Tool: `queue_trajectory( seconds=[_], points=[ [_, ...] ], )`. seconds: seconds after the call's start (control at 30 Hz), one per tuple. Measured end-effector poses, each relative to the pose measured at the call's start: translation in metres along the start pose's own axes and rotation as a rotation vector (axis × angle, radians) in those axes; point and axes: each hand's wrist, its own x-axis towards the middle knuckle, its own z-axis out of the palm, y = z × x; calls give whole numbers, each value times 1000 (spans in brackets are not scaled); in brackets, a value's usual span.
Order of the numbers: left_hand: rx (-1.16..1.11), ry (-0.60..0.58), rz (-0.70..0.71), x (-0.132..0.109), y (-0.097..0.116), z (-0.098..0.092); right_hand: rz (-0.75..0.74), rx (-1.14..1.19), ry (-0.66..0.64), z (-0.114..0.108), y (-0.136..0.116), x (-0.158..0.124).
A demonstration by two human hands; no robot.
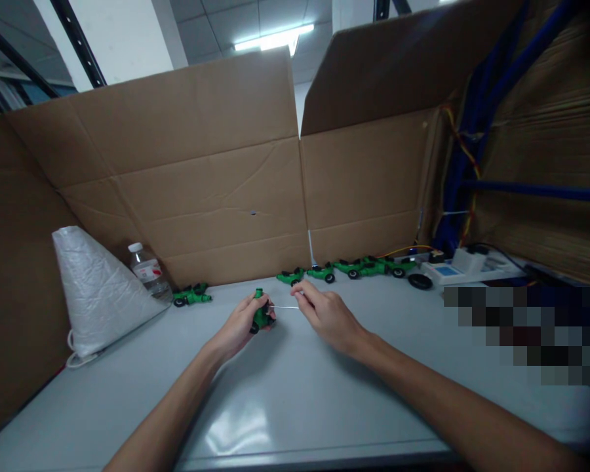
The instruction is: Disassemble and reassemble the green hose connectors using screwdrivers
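My left hand [243, 323] is closed around a small green toy vehicle [260, 314] with a black wheel, held just above the grey table [285, 400]. My right hand [327, 312] pinches a thin metal rod [284, 307] that runs across to the toy's side. Both hands meet near the middle of the table, a short way in front of the cardboard wall.
Several green toy vehicles [354, 267] line the back edge, and another one [191, 294] lies left. A loose black wheel [419, 281] sits at right beside white electronic boxes [455, 267]. A white woven bag [96, 288] and a water bottle [149, 271] stand at left. Cardboard walls [216, 190] enclose the table.
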Motion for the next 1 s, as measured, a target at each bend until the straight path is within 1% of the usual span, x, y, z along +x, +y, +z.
queue_trajectory(
  seconds=[0.07,0.13,0.27,0.33,0.4,0.5,0.6,0.77,1.0],
  points=[
    [-9,1,13,1,0,-1,43,65,26,0,1,2],
    [-21,-4,24,1,0,-2,116,186,25,3,3,4],
    [-44,-6,12,-1,0,1,343,508,-52,13,11,10],
    [-77,-15,-12,-3,-1,4,420,596,-85,16,14,12],
    [-128,-21,-40,-3,-2,7,432,621,-95,17,16,13],
    [-205,-24,-76,-2,-2,9,399,604,-76,14,17,13],
    [-263,-28,-73,-2,0,7,393,583,-53,11,17,14],
    [-261,-37,-57,-3,5,3,421,639,-64,13,17,14],
    [-276,-67,-68,-6,5,6,483,681,-109,16,13,10]
  ],
)
